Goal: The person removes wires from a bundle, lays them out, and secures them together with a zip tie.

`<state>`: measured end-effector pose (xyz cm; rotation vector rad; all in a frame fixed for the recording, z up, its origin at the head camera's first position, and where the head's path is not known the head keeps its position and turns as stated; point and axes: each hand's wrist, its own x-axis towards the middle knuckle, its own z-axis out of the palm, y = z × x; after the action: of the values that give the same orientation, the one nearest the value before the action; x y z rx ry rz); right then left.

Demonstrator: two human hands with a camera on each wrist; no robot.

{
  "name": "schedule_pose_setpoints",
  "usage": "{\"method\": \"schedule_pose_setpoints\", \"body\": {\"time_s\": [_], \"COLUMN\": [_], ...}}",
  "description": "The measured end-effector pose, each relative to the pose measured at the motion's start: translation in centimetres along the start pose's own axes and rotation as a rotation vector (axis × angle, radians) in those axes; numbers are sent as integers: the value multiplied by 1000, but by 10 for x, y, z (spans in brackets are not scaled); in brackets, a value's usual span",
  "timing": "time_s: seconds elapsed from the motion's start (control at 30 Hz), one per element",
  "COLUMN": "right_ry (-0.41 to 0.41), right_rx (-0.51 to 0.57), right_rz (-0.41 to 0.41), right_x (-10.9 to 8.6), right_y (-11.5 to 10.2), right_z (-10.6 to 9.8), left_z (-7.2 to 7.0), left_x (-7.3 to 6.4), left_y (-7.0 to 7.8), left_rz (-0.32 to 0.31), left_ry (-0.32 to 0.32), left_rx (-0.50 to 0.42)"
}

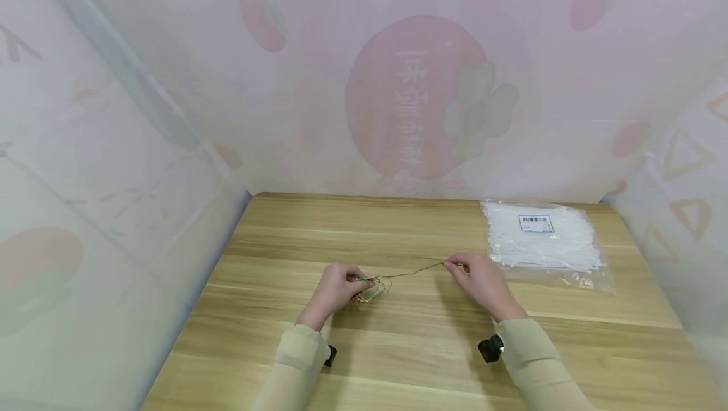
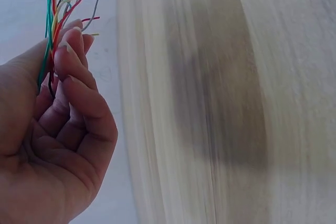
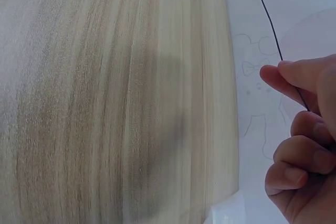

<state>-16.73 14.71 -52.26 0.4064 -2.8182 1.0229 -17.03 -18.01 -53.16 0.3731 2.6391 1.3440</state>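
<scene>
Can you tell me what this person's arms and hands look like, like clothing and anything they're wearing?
The left sleeve and right sleeve are long, pale cream and show no print, ending around the wrists. A small, boxy black camera sits on the inner side of each wrist. The left grip and right grip are bare hands, without gloves.

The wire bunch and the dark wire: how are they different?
The wire bunch shows several colours; the dark wire shows just one. The wire bunch is loopy; the dark wire stretches out between the hands. The left hand holds the wire bunch; the right hand pinches the dark wire. Both are wire.
</scene>
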Motion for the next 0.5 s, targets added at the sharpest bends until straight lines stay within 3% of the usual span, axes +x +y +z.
{"method": "schedule_pose_setpoints", "body": {"time_s": [0.27,0.37,0.5], "right_ry": [-12,-6,13], "right_rx": [-18,-33,-52], "right_rz": [18,17,25], "right_x": [0,0,0], "right_y": [1,3,6], "right_z": [-2,-2,-5], "left_z": [-1,-3,-8], "left_x": [-3,-4,-7], "left_y": [-7,-10,-16], "left_rz": [8,-18,-37], "left_ry": [-23,-31,2], "left_rx": [-26,-27,-9]}}
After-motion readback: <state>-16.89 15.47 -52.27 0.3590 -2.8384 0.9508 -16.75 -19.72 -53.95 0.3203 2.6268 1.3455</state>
